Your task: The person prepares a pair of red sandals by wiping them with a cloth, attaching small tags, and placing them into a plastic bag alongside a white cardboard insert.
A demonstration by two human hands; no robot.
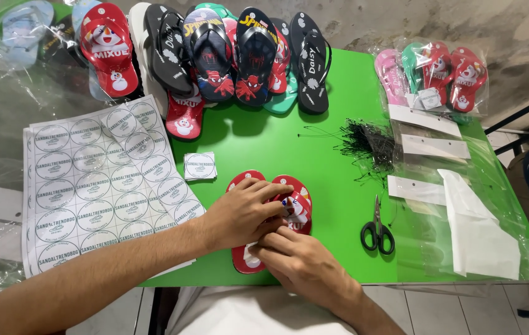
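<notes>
Both hands work on a pair of small red sandals (pixel 298 201) lying side by side on the green worktop (pixel 333 155), close to its near edge. The left hand (pixel 243 211) lies flat across both sandals, fingers spread and pressing down near the straps; it grips nothing that shows. The right hand (pixel 295 260) sits just nearer the body, fingers curled narrow at the heel end of the pair, touching them. Whether it pinches something small there cannot be told, since the fingers hide it.

Judging by this, the step in hand is squaring up and holding the two sandals together. The next move would call for a steady press from the left hand while the right does fine fingertip work at the heels.

Just beyond the left hand lies a small cut label (pixel 200 165); further left, a sheet of round labels (pixel 91 186). To the right of the right hand lie black scissors (pixel 377 229), and beyond them a heap of thin black ties (pixel 370 142) and clear bags (pixel 481 229). Far beyond both hands, a row of sandals (pixel 215 49) lines the far edge.
</notes>
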